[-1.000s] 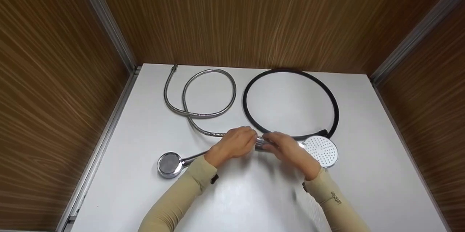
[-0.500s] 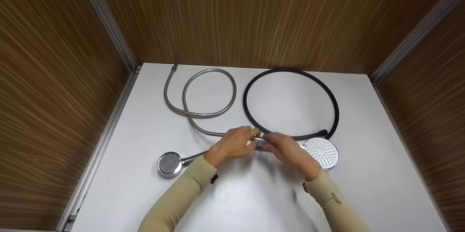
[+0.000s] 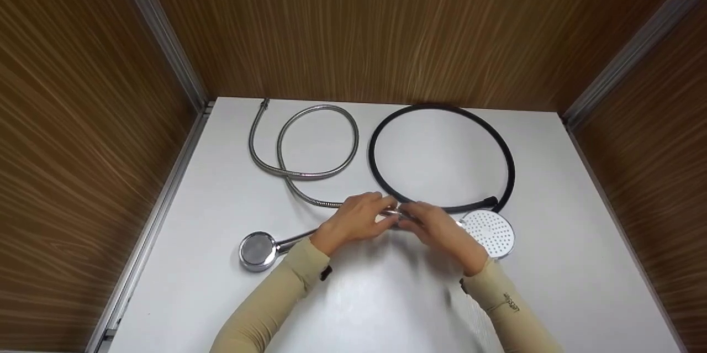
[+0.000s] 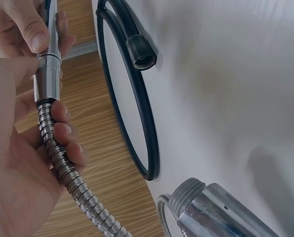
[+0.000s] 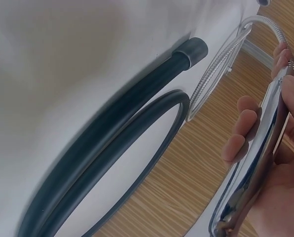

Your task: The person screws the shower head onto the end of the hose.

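Observation:
My left hand (image 3: 354, 219) grips the end of a silver metal shower hose (image 4: 70, 173), with thumb and forefinger at its smooth chrome connector (image 4: 49, 81). My right hand (image 3: 441, 230) holds the chrome handle (image 5: 263, 143) of a shower head with a round, white dotted face (image 3: 489, 233). Connector and handle meet in line between the hands, and no gap shows in the left wrist view. How far they are threaded together is hidden. Both are held just above the white table.
Left of my hands lies a second chrome shower head (image 3: 258, 249), its bare threaded end (image 4: 187, 195) visible below. A black hose (image 3: 373, 148) lies coiled behind the right hand. The metal hose's loop (image 3: 358, 132) spreads over the back left. Wood-grain panels (image 3: 353, 27) enclose the table.
My left thumb and fingers have shifted right along the connector towards the right hand. The held shower head has dipped slightly, while the right hand has barely moved.

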A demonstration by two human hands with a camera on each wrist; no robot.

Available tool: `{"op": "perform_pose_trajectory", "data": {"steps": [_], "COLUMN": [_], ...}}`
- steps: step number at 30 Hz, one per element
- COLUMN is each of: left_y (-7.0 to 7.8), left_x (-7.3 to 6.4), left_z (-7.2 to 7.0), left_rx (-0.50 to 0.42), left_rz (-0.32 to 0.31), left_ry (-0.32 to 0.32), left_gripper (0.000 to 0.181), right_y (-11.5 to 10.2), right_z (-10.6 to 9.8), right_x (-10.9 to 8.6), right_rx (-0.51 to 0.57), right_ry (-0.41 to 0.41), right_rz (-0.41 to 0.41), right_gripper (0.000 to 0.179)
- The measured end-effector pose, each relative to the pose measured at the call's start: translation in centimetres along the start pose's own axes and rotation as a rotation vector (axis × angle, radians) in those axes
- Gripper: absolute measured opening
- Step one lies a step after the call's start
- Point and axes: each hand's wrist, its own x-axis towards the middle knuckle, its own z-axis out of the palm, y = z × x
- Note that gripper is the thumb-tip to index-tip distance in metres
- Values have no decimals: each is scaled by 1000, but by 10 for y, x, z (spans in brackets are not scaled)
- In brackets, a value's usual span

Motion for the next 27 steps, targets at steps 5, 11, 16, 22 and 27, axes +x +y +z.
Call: {"op": "perform_pose_trajectory", "data": {"steps": [5, 11, 16, 22, 27], "left_y": [1, -1, -2, -2, -1], "left_x": [-1, 0, -1, -1, 0], "left_z": [0, 1, -1, -3, -3], "left_rx": [5, 28, -9, -18, -10], "left_rz": [-1, 29, 36, 38, 8], "left_ry": [11, 49, 33, 17, 16], "left_gripper": [30, 32, 27, 26, 30], "right_y": [-1, -3, -5, -4, -4], "right_z": [-1, -3, -4, -5, -5], "right_x": [0, 0, 0, -1, -1], "right_rx": [1, -7, -5, -16, -49], "right_ry": [-14, -21, -33, -35, -10], "right_rz": [9, 31, 38, 32, 4], "right_gripper": [19, 22, 21, 35, 35]}}
